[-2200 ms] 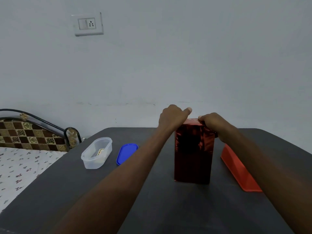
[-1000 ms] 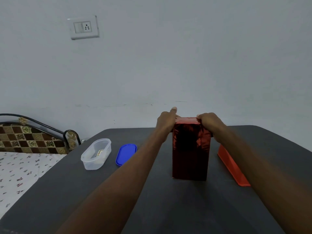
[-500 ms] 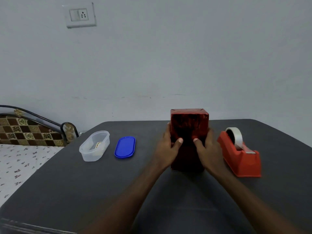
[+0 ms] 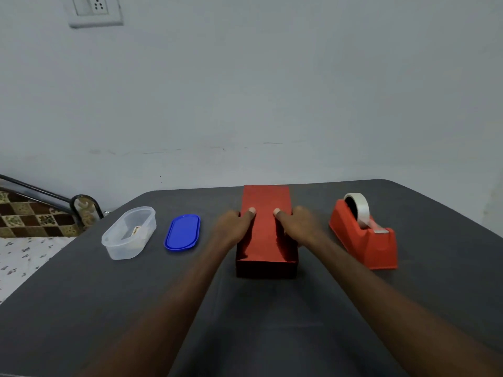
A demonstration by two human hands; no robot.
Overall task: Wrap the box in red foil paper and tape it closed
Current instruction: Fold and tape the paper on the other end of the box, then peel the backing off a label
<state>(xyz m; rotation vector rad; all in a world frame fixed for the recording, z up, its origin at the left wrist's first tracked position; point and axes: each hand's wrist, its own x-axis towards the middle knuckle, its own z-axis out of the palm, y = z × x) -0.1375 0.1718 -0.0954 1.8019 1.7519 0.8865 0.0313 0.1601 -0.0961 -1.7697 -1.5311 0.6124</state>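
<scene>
The box (image 4: 266, 232), upright before, now lies flat.

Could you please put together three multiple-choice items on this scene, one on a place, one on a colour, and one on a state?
1. Where is the tape dispenser relative to the wrapped box?
A. On the person's right of it
B. On the person's left of it
C. On top of it

2. What colour is the loose lid beside the clear container?
A. Green
B. Blue
C. Yellow

3. How does the wrapped box stand on the table?
A. Upright on one end
B. Lying flat on a long side
C. Lifted clear of the table

Answers:
1. A: the dispenser sits beyond the right hand, apart from the box.
2. B: the lid is plainly blue.
3. B: its broad red face points up, with the left hand and the right hand gripping its sides, thumbs on top.
</scene>
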